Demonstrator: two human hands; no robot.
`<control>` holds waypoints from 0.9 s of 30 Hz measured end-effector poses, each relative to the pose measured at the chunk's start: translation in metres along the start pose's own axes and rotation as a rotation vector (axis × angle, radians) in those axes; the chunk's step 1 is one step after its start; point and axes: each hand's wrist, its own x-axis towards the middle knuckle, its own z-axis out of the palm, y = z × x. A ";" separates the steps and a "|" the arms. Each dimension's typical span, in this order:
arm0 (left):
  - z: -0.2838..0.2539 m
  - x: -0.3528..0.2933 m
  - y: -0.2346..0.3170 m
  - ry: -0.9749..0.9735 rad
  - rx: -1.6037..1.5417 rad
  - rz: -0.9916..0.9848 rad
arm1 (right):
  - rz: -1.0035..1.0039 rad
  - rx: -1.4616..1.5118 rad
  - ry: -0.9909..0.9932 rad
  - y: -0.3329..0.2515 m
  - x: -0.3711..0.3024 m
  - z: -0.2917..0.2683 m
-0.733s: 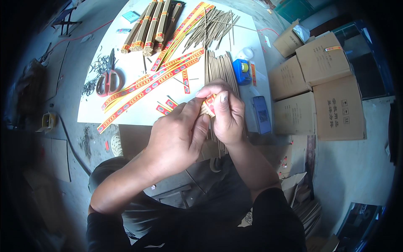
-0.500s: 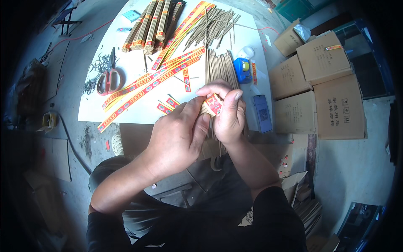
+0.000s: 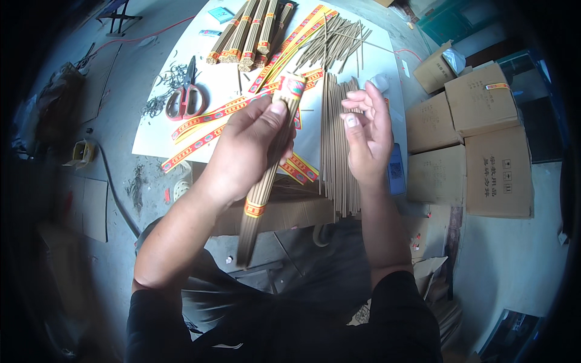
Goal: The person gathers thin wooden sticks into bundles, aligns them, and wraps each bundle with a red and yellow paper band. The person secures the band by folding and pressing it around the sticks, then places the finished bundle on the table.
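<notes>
My left hand [image 3: 242,145] is closed around a bundle of brown incense sticks [image 3: 259,190], held tilted over the table's front edge. A red and yellow paper band wraps its upper end, and a narrower one sits lower down. My right hand [image 3: 372,145] is raised to the right, empty, with its fingers apart and slightly curled. Beside and partly behind it lies a row of loose incense sticks [image 3: 334,127] running past the table's front edge. Red and yellow label strips [image 3: 195,145] lie partly hidden behind my left hand.
Scissors [image 3: 186,100] with red handles lie at the left, near dark curled bits [image 3: 156,100]. Banded incense bundles [image 3: 247,36] are stacked at the back, left of scattered sticks [image 3: 333,45]. A phone [image 3: 396,172] lies at the table's right edge. Cardboard boxes [image 3: 499,169] stand beyond.
My hands have come apart. The left has lifted the bundle into full view, while the right has let go and moved right. The whole view has shifted slightly.
</notes>
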 end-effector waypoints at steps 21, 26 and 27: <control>-0.057 0.035 -0.041 0.211 0.051 -0.317 | 0.082 0.312 0.309 -0.056 0.055 0.016; -0.051 0.037 -0.055 0.203 0.146 -0.176 | 0.041 0.258 0.240 -0.023 0.032 0.020; -0.048 0.036 -0.056 0.201 0.132 -0.160 | 0.023 0.254 0.244 -0.023 0.032 0.017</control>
